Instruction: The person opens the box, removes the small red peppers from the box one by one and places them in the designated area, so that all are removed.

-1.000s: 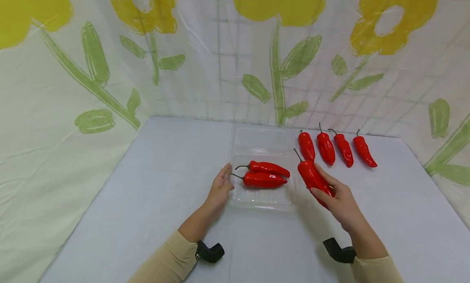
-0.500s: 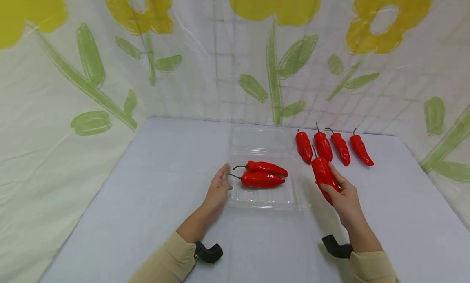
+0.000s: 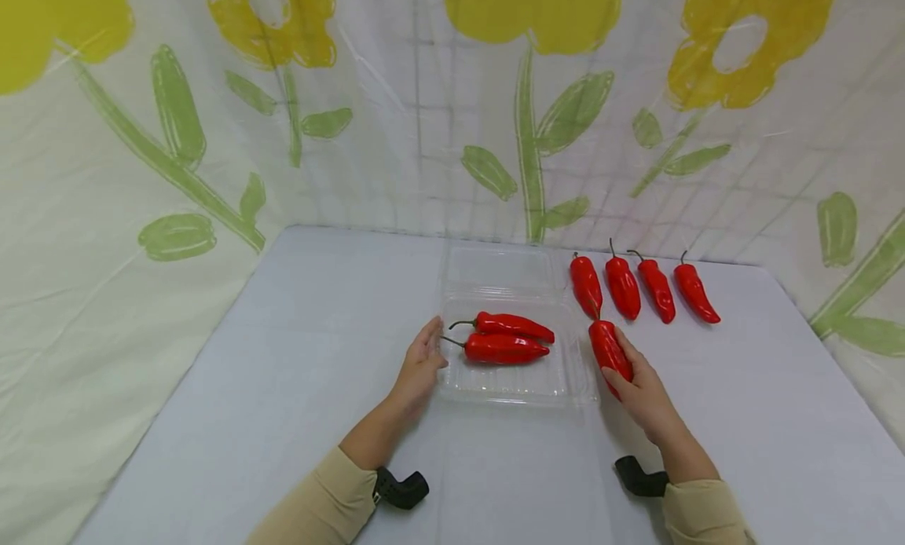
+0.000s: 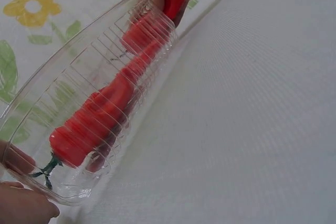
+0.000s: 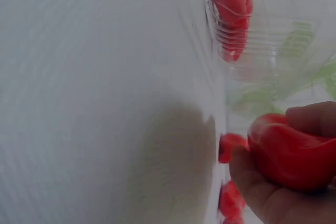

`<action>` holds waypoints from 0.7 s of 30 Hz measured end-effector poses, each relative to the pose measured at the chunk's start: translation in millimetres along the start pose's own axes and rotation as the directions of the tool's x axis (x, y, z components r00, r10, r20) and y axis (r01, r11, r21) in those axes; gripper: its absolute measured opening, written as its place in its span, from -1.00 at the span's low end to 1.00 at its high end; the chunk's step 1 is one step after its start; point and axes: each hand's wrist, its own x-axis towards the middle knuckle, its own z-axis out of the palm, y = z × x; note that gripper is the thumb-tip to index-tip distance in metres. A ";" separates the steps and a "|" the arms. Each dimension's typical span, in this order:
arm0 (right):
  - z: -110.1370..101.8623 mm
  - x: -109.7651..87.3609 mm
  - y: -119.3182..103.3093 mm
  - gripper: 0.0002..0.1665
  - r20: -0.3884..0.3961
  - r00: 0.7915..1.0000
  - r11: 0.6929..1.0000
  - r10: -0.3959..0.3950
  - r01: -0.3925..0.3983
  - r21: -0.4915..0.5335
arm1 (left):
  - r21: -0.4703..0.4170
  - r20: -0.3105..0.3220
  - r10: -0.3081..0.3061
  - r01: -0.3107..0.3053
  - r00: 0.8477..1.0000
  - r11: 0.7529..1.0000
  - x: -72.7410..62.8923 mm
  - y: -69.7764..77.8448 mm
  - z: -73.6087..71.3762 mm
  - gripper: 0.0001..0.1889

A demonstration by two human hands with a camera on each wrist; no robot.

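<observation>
A clear plastic clamshell container (image 3: pixel 523 389) lies with its lid folded back, and two red peppers, an upper one (image 3: pixel 514 325) and a lower one (image 3: pixel 505 349), rest side by side in its base. My left hand (image 3: pixel 419 366) grips the container's left edge; in the left wrist view its thumb (image 4: pixel 29 205) is outside the wall. Just right of the container, my right hand (image 3: pixel 642 392) holds another red pepper (image 3: pixel 610 350) between thumb and fingers, stem pointing away. In the right wrist view that pepper (image 5: pixel 294 156) shows its smooth end, with part of it hidden by the hand.
Several more red peppers stand in a row at the back right, from the nearest one (image 3: pixel 585 284) to the rightmost one (image 3: pixel 696 294). The container's lid (image 3: pixel 500 268) lies flat behind the base. A flower-printed curtain (image 3: pixel 396 137) hangs behind the white table (image 3: pixel 339 309).
My right hand first swings the pepper to the right, away from the container, then back left beside its right edge. The left hand keeps its hold on the left edge.
</observation>
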 end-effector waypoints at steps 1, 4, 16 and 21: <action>0.9 0.3 1.0 -0.06 0.008 1.000 1.000 -0.004 0.004 -0.009 | 0.002 -0.003 -0.001 0.001 1.000 1.000 -0.2 0.0 0.0 -0.26; 3.1 0.7 4.1 -0.04 0.026 1.000 0.999 -0.016 0.017 -0.046 | 0.004 -0.001 0.008 -0.008 1.000 1.000 -0.4 -0.4 -0.3 -0.26; 9.2 1.8 8.2 -0.04 0.074 0.994 0.975 -0.082 0.095 -0.200 | -0.001 0.010 0.011 -0.011 1.000 1.000 -1.8 0.3 0.9 -0.26; 8.2 2.5 6.8 -0.03 0.079 0.995 0.972 -0.054 0.070 -0.225 | -0.005 0.010 0.012 -0.012 1.000 1.000 -1.6 0.1 0.1 -0.26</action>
